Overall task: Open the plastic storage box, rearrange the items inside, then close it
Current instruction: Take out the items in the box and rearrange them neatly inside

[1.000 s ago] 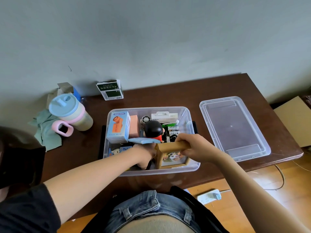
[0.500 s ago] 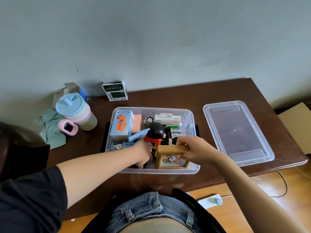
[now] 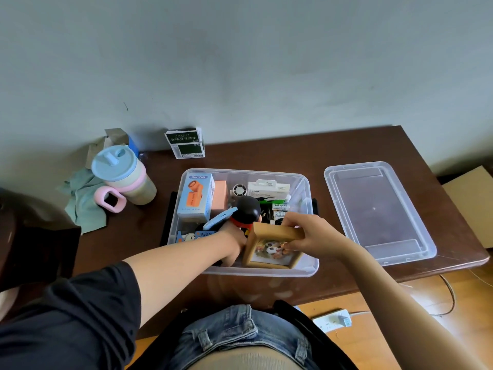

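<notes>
The clear plastic storage box point(image 3: 306, 268) stands open on the brown table, full of small items. Its clear lid point(image 3: 378, 209) lies flat on the table to the right. My right hand point(image 3: 312, 233) grips a wooden picture frame point(image 3: 269, 249) with a panda picture, standing at the box's front right. My left hand point(image 3: 234, 244) reaches into the box beside the frame, around the base of a doll with a black head and red body point(image 3: 246, 212); its fingers are hidden. A blue mini fan carton point(image 3: 196, 196) stands at the back left, with a white package point(image 3: 266, 188) at the back.
A pastel lidded cup with a pink handle point(image 3: 122, 177) and a green cloth point(image 3: 85, 198) sit on the table's left. A green and white carton point(image 3: 185, 142) leans on the wall. A power strip point(image 3: 333, 319) lies on the floor. A cardboard sheet point(image 3: 472, 204) is at far right.
The frame has been lowered to stand in the box's front right corner, my right hand still on its top. The doll has risen upright beside it, at my left hand.
</notes>
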